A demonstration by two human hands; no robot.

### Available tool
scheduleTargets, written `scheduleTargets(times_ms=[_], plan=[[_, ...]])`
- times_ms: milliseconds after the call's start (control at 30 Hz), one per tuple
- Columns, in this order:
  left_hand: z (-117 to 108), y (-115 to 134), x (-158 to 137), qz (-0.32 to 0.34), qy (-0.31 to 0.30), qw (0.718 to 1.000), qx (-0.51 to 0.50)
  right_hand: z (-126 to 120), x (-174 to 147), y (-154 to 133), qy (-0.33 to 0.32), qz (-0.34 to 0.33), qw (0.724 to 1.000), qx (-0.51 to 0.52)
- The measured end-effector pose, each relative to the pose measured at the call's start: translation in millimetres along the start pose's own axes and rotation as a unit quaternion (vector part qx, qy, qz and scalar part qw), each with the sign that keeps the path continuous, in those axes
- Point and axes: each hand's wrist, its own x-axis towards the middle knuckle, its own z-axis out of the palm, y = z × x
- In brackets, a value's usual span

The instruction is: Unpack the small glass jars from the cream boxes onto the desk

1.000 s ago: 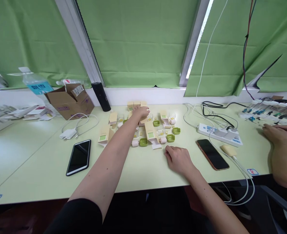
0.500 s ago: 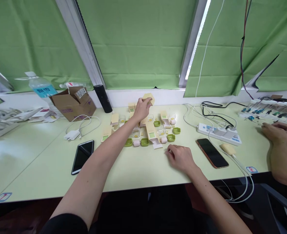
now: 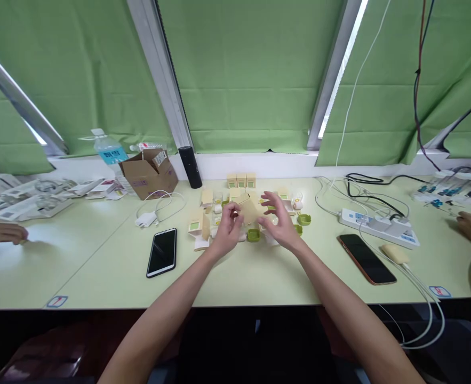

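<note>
My left hand [image 3: 228, 229] pinches the left side of a small cream cardboard box [image 3: 248, 210], held up over the middle of the table. Close to the box's right side, my right hand [image 3: 280, 224] has its fingers spread; I cannot tell whether a fingertip touches it. Beneath and around both hands lie small green square dishes [image 3: 253, 235], a whitish-pink roll-shaped piece [image 3: 297, 204] and opened cream boxes [image 3: 196, 224] with flaps out. My hands partly cover these. Three closed cream boxes [image 3: 241, 180] stand in a row at the back.
A phone [image 3: 162, 253] and a white charger [image 3: 146, 218] lie left; another phone [image 3: 366, 258] and a power strip [image 3: 379, 226] lie right. A brown carton [image 3: 150, 174] and black cylinder [image 3: 190, 167] stand behind. Other people's hands [image 3: 1, 233] show at both sides.
My left hand has come back from the rear of the table with the cream box. My right hand has risen from the front and opened beside it. The view has swung left.
</note>
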Motion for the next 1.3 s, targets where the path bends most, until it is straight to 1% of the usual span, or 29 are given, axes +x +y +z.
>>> scheduleTargets(times_ms=[67, 100, 167, 267, 333, 400, 533, 633, 767, 933, 1100, 1200, 1300], plan=[[1.5, -6.0, -2.5, -0.003, -0.016, 1.0, -0.025, 13.4, 8.8, 7.7, -0.053, 0.021, 0.998, 0.034], [2.8, -8.3, -3.2, -0.005, -0.024, 0.999, -0.039, 18.5, 10.3, 12.2, -0.063, 0.026, 0.997, 0.044], [5.7, -10.6, -4.7, -0.004, -0.035, 0.997, -0.062, 24.7, 8.5, 20.4, -0.051, 0.024, 0.997, 0.046], [6.7, -7.9, -7.5, -0.004, -0.038, 0.997, -0.067, 24.4, -0.3, 27.0, 0.0, -0.002, 1.0, 0.0], [4.6, -3.4, -9.1, -0.012, -0.039, 0.998, -0.057, 20.1, -5.5, 27.7, 0.031, -0.044, 0.997, -0.057], [1.8, 1.3, -10.0, -0.016, -0.035, 0.998, -0.039, 15.2, -8.3, 27.2, 0.051, -0.109, 0.985, -0.123], [0.0, 6.1, -10.9, 0.002, -0.02, 1.0, 0.017, 10.9, -8.5, 24.9, 0.037, -0.24, 0.939, -0.245], [1.8, 4.9, -12.2, 0.023, -0.028, 0.998, 0.06, 12.5, -8.3, 22.4, 0.027, -0.286, 0.913, -0.291], [2.6, 3.3, -13.4, 0.058, -0.044, 0.992, 0.098, 15.3, -9.5, 20.1, 0.029, -0.313, 0.897, -0.311], [-0.1, 4.6, -10.9, 0.11, -0.055, 0.983, 0.134, 15.4, -11.0, 21.3, 0.019, -0.327, 0.887, -0.325], [1.0, 1.7, -10.7, 0.116, -0.053, 0.98, 0.154, 15.7, -11.7, 22.1, 0.0, -0.331, 0.885, -0.326], [0.5, -2.8, -11.0, 0.116, -0.008, 0.978, 0.176, 16.0, -11.6, 23.2, 0.004, -0.313, 0.901, -0.301], [-3.1, -5.3, -9.8, 0.094, 0.06, 0.98, 0.165, 14.7, -11.1, 26.8, 0.013, -0.254, 0.932, -0.259]])
